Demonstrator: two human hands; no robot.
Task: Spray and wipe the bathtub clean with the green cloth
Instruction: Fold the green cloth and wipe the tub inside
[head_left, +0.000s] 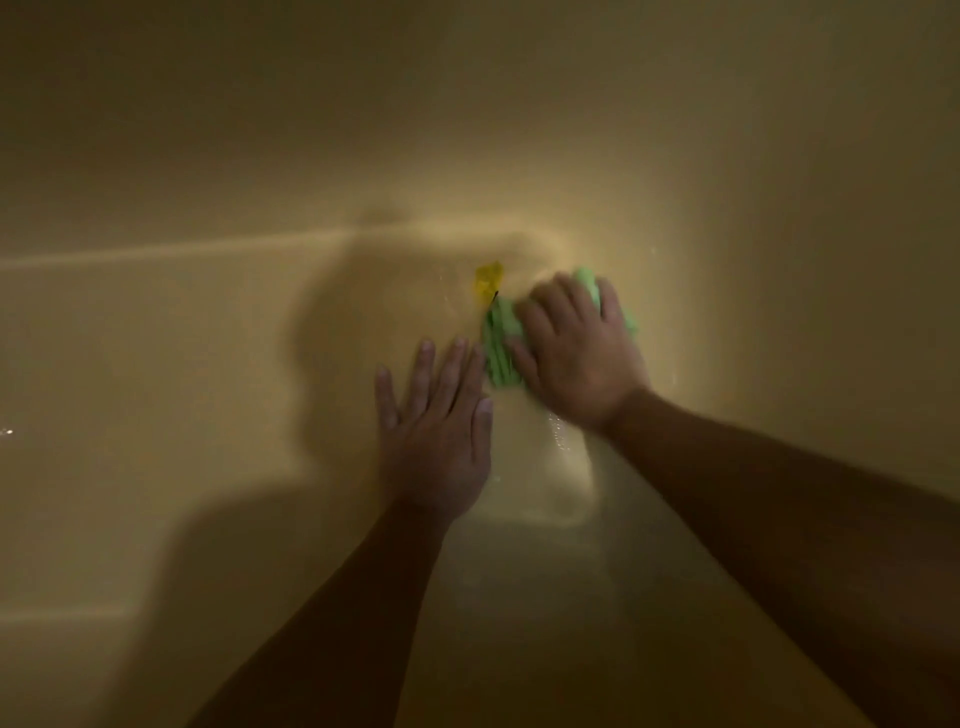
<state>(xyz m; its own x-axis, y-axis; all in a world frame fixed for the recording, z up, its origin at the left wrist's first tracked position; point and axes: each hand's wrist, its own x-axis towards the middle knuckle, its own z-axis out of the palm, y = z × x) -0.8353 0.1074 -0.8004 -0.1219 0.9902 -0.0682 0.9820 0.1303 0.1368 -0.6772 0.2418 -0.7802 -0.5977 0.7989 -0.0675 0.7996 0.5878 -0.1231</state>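
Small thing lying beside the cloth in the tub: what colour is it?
Yellow. The head view shows the small thing just beyond the cloth.

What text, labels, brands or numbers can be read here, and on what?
No readable text in this frame.
On the green cloth: no tag or print shows; it is motion-blurred.
On the yellow object beside the cloth: too dim and blurred to tell whether it bears any print.
On the bathtub: no markings visible.
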